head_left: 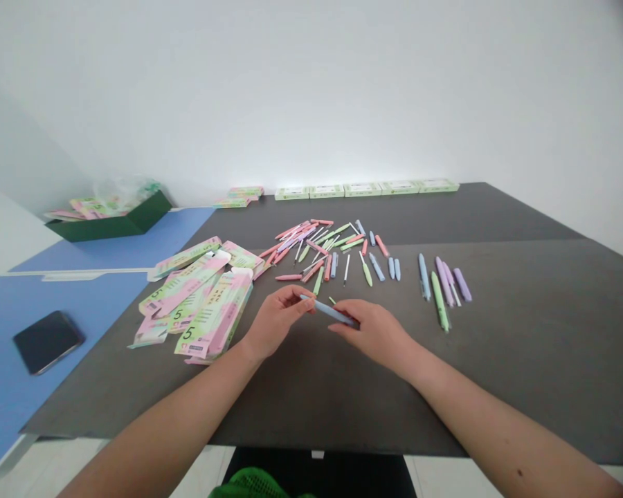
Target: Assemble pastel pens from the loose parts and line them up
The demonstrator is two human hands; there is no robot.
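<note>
A slim pale-blue pen barrel (pixel 332 312) lies across the gap between my hands. My left hand (pixel 277 321) pinches its near-left end, and my right hand (pixel 374 333) grips its other end. A small green piece (pixel 332 300) lies just beyond the barrel on the dark tabletop (pixel 394 408). Beyond my hands is a loose heap of pink, green, blue and lilac pen parts (pixel 311 249). Several whole pens (pixel 441 287) lie to the right. Flattened pink-and-green cardboard boxes (pixel 202 311) are piled left of my left hand.
Several green-and-white boxes (pixel 363 189) stand in a row along the far table edge. A dark green tray (pixel 109 223) with more packaging sits on the blue surface (pixel 109 249) at left. A black phone (pixel 48 342) lies on the blue surface.
</note>
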